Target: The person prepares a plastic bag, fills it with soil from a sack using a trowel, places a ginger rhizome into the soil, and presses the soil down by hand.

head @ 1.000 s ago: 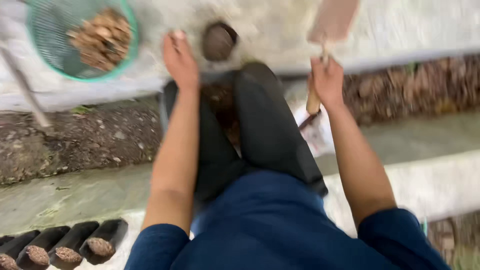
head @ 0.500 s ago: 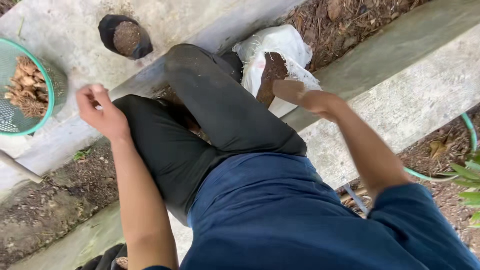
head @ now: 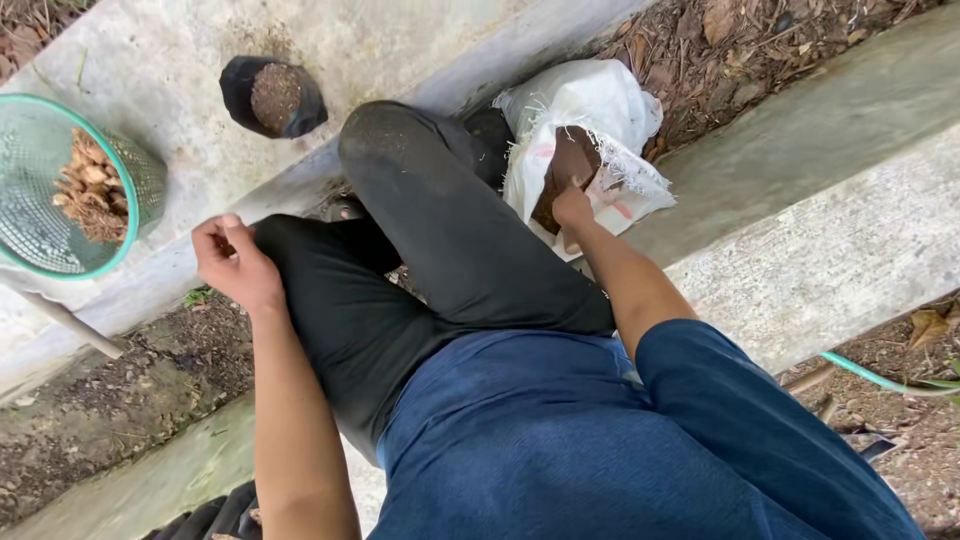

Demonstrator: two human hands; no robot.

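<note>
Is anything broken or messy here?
Yes, a little. The white woven plastic sack has a torn, frayed mouth, with loose threads sticking out where the right hand reaches in. Brown soil is smeared on its front. The small black plastic pot bag of soil stands upright, nothing spilled around it.

One second ago the right hand (head: 572, 208) was raised at the far slab, gripping a wooden tool; half a second ago it had swung right toward the white sack (head: 585, 130), and now it is sunk into the sack's open mouth, touching the brown soil inside. The tool has gone from view. The left hand (head: 232, 262), earlier stretched out flat beside the black pot (head: 273, 95), has pulled back nearer and now hangs loosely curled by the left knee. The green basket (head: 40, 200) and pot have shifted left as the view turned right.
</note>
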